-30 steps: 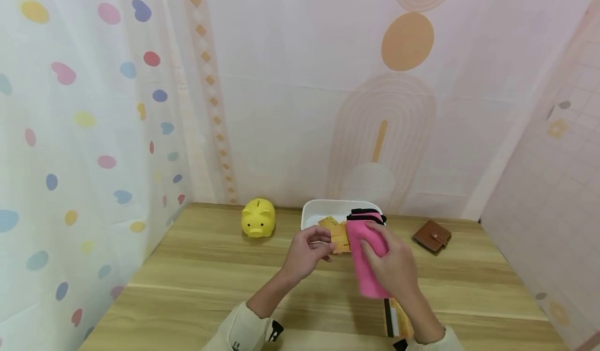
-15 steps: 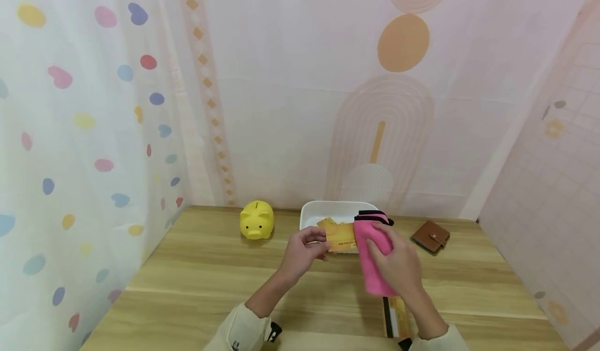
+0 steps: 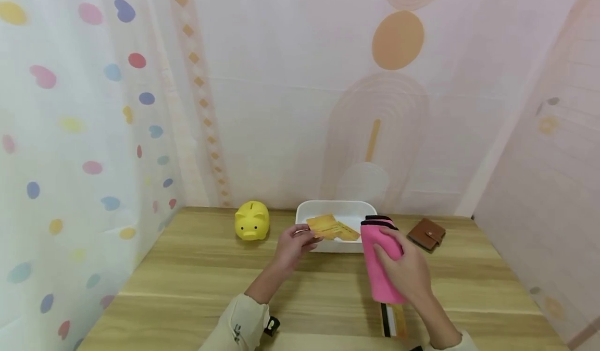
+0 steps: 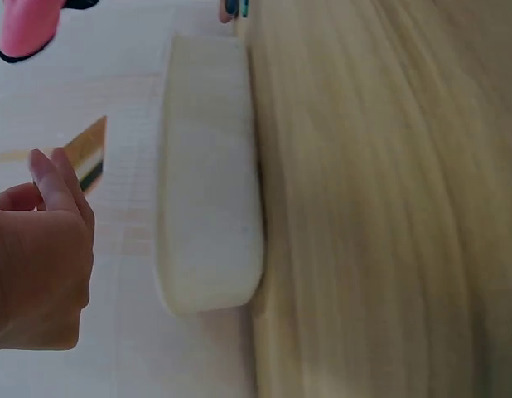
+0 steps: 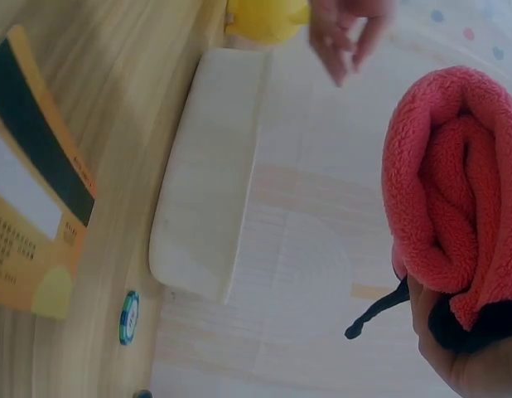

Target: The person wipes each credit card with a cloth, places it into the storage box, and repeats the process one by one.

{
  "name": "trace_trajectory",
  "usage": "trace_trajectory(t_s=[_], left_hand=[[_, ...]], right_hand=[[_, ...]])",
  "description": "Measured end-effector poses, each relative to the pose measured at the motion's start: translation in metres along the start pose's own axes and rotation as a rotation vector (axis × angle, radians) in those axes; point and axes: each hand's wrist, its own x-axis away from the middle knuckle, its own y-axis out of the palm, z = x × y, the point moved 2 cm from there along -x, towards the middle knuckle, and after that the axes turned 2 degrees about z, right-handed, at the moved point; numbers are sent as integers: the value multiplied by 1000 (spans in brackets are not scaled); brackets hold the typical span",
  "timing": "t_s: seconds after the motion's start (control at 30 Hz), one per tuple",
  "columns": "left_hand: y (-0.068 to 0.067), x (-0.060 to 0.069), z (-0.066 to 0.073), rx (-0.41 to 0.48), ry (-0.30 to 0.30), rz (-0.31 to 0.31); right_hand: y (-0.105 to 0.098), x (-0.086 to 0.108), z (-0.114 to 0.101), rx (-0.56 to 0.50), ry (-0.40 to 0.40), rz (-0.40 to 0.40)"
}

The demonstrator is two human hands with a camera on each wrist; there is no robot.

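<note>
My left hand (image 3: 291, 248) pinches a gold-yellow card (image 3: 322, 226) above the near left part of a white tray (image 3: 313, 247). In the left wrist view this card (image 4: 92, 153) shows a dark stripe and sits apart from the tray wall. Another yellow card (image 3: 349, 232) lies in the tray. My right hand (image 3: 409, 267) grips a folded pink towel (image 3: 378, 267) with black edging at the tray's right end. Seen from the right wrist, the towel (image 5: 455, 182) is fluffy and rolled in layers, with a dark cord loop hanging from it.
A yellow piggy bank (image 3: 252, 222) stands left of the tray, and a brown wallet (image 3: 426, 235) lies to its right. On the table (image 3: 197, 278) a striped card (image 3: 394, 321) lies below the towel. A round green-and-white chip (image 5: 129, 317) shows near the tray.
The left hand has moved left with its card, away from the towel. The towel has shifted slightly right in the right hand, so more of the tray and its other card shows.
</note>
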Motion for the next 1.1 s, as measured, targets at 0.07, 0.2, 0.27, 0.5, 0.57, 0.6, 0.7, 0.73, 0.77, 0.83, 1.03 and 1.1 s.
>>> trace_trajectory(t_s=[0.07, 0.2, 0.27, 0.5, 0.57, 0.6, 0.7, 0.73, 0.77, 0.83, 1.03, 1.1], left_hand=[[-4, -2, -2, -8, -9, 22], [-10, -7, -6, -28, -10, 35], [-12, -8, -8, -37, -11, 40], [-21, -11, -15, -97, -20, 68], [-21, -9, -16, -130, -16, 67], [-20, -7, -16, -151, -19, 64], [-12, 2, -16, -236, -28, 37], [-8, 6, -16, -273, -25, 16], [-4, 9, -16, -309, -23, -9], [5, 16, -15, -386, -2, -72], [29, 30, -14, -572, 43, -292], [36, 34, -17, -622, 56, -365]], right_hand=[[-3, 3, -1, -25, 8, -13], [-10, 10, -2, -46, 21, -14], [-12, 12, -2, -52, 6, -3], [-15, 18, -1, -69, -57, 10], [-16, 20, 1, -71, -34, 0], [-17, 21, 2, -68, -18, -6], [-22, 26, 4, -46, 17, -15], [-24, 27, 5, -35, 23, -17], [-25, 29, 5, -23, 26, -17], [-29, 32, 7, -12, 23, -14], [-41, 40, 11, -24, 27, -26], [-45, 42, 13, -23, 39, -29]])
